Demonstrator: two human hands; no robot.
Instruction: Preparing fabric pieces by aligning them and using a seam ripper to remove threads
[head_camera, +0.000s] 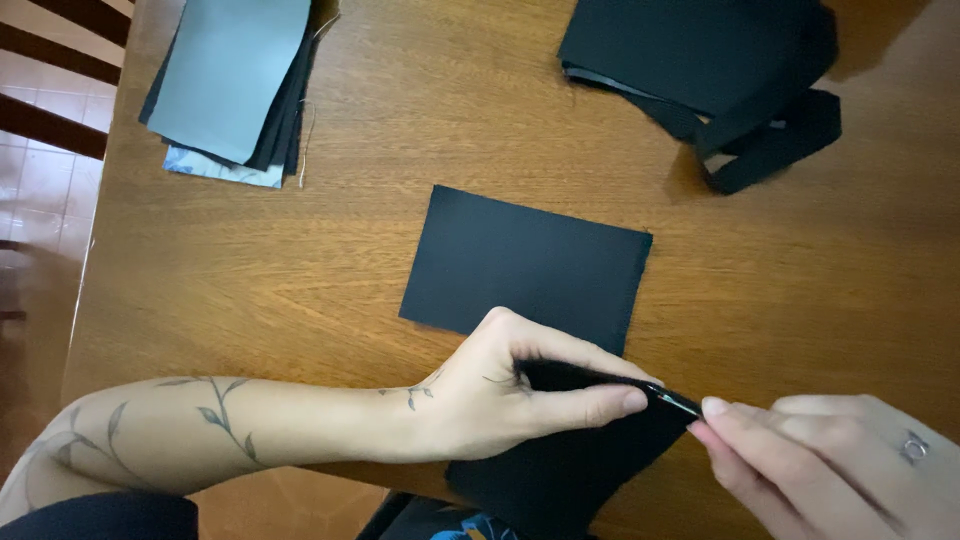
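left hand (500, 385): coming in from the left with a leaf-vine tattoo up the forearm. Thumb and forefinger are pinched shut on the top edge of the folded black fabric piece (570, 465), with the thumb tip right at the corner

right hand (840, 460): in from the lower right, ring on one finger. Fingertips are pressed together on that same corner, almost meeting the left thumb. A tiny bit of lighter edge peeks out between the two pinches

folded black fabric piece: sits at the near edge of the wooden table (800, 280), hanging down below both hands. Most of it droops under the left palm, and only the top corner is actually between the fingers

flat black rectangle (525, 265): lying flat in the middle of the table, just past the left knuckles. Its near edge is tucked behind the hand, can't tell if it touches the held piece

grey and black stack (235, 85): far left corner, grey sheet on top, a patterned bit sticking out at the bottom

black pile with straps (710, 70): far right, kinda messy, well away from both hands
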